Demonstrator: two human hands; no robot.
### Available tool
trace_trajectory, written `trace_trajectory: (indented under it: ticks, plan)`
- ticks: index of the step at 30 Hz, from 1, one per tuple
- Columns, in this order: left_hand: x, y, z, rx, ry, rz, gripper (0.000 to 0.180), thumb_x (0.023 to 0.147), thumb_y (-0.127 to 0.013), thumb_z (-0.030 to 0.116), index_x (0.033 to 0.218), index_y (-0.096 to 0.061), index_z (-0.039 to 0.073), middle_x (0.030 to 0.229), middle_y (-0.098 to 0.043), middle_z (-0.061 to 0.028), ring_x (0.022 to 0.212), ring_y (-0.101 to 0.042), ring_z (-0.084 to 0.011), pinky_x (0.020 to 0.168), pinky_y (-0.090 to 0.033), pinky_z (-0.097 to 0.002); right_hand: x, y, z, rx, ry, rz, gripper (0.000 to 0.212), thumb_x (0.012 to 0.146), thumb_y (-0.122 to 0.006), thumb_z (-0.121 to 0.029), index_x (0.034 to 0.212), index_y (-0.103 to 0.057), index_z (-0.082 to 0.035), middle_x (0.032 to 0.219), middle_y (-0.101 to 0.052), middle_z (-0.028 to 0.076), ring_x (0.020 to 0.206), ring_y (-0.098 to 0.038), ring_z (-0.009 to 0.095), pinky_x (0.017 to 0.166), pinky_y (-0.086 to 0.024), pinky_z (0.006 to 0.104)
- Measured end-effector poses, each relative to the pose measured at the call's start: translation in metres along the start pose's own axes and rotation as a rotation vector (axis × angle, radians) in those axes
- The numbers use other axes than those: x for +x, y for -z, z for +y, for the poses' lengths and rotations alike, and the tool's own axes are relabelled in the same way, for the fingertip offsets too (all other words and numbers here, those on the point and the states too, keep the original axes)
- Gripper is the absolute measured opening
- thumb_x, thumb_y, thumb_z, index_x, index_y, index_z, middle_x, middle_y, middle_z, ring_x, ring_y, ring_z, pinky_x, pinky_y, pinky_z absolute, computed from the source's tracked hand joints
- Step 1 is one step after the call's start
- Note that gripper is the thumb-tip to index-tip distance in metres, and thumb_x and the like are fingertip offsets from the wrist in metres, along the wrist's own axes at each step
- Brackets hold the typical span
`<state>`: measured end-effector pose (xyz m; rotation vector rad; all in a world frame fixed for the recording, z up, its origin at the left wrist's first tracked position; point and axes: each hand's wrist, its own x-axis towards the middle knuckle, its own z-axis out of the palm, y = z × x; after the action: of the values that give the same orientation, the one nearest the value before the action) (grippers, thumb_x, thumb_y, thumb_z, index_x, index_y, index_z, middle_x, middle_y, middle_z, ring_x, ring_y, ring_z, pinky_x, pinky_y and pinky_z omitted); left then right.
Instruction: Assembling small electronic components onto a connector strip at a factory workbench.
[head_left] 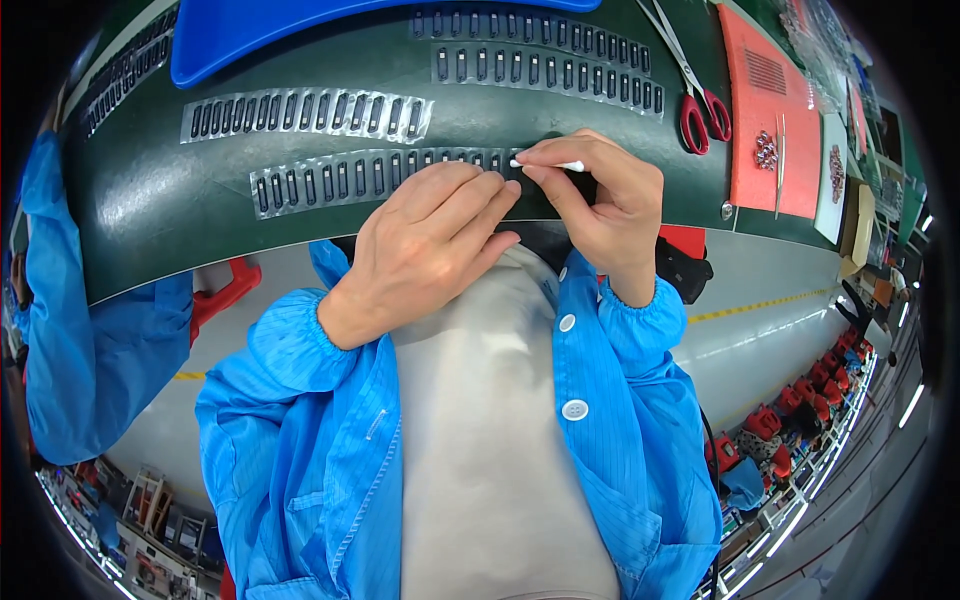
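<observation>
Across the near edge of the green table lies a clear film strip [320, 184] carrying a row of small black oblong parts. My left hand [420, 245] rests palm down over its middle, fingers stretched out and hiding several of the parts. Between thumb and fingertips, my right hand [615, 190] pinches a white cotton swab [574, 166]. One swab tip is at the right end of the strip, close to my left fingertips; whether it touches a part I cannot tell.
More strips of black parts [307, 113] [548, 72] lie beyond. A blue tray [340, 18] sits at the back. To the right are red-handled scissors [693, 105] and a pink foam sheet [745, 185] with tweezers [780, 170] and small metal pieces [766, 152]. A co-worker's blue sleeve [60, 230] is at left.
</observation>
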<state>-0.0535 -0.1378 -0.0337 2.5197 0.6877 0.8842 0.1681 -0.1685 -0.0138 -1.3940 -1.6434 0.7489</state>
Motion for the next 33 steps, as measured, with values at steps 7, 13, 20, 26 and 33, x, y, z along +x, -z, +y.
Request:
trace_trajectory:
  ticks: [7, 13, 20, 26, 33]
  plan:
    - [0.004, -0.002, 0.003, -0.07, 0.002, -0.009, 0.053, 0.076, -0.088, 0.019, 0.123, -0.074, -0.002, 0.125, -0.067, -0.0104, 0.119, -0.066, -0.0297, 0.105, -0.057, -0.0427, 0.0, -0.001, 0.001, 0.169, -0.089, 0.13, 0.015, 0.09, -0.074, 0.015, 0.101, -0.075, 0.006, 0.097, -0.078, 0.016, 0.091, -0.075, 0.021, 0.079, -0.058, 0.03]
    - [0.004, -0.002, 0.004, -0.02, 0.025, -0.041, 0.054, 0.076, -0.088, 0.019, 0.123, -0.073, -0.002, 0.127, -0.067, -0.0106, 0.121, -0.065, -0.0296, 0.105, -0.057, -0.0428, -0.002, -0.001, 0.007, 0.054, -0.004, 0.087, 0.015, 0.089, -0.075, 0.015, 0.101, -0.075, 0.006, 0.095, -0.076, 0.015, 0.087, -0.073, 0.02, 0.078, -0.057, 0.0293]
    - [0.005, -0.002, 0.004, -0.01, 0.023, -0.041, 0.055, 0.075, -0.088, 0.019, 0.123, -0.073, -0.002, 0.127, -0.067, -0.0104, 0.12, -0.065, -0.0296, 0.106, -0.057, -0.043, 0.002, -0.005, 0.011, 0.047, 0.057, 0.172, 0.015, 0.082, -0.081, 0.007, 0.094, -0.08, -0.002, 0.08, -0.073, 0.007, 0.068, -0.066, 0.015, 0.059, -0.05, 0.0269]
    - [0.007, -0.003, 0.007, -0.019, 0.036, -0.047, 0.055, 0.075, -0.088, 0.019, 0.124, -0.073, -0.002, 0.127, -0.067, -0.0106, 0.12, -0.066, -0.0297, 0.106, -0.057, -0.0436, 0.002, -0.005, 0.013, 0.037, 0.03, 0.164, 0.016, 0.082, -0.083, 0.006, 0.094, -0.08, -0.003, 0.078, -0.071, 0.006, 0.067, -0.064, 0.015, 0.059, -0.049, 0.027]
    - [0.006, -0.002, 0.003, -0.038, -0.002, -0.006, 0.053, 0.076, -0.088, 0.018, 0.123, -0.073, -0.003, 0.126, -0.067, -0.0113, 0.121, -0.066, -0.0306, 0.107, -0.056, -0.0439, 0.0, -0.001, 0.01, 0.011, 0.04, 0.11, 0.017, 0.089, -0.077, 0.013, 0.102, -0.077, 0.003, 0.093, -0.076, 0.012, 0.087, -0.071, 0.017, 0.073, -0.056, 0.0262]
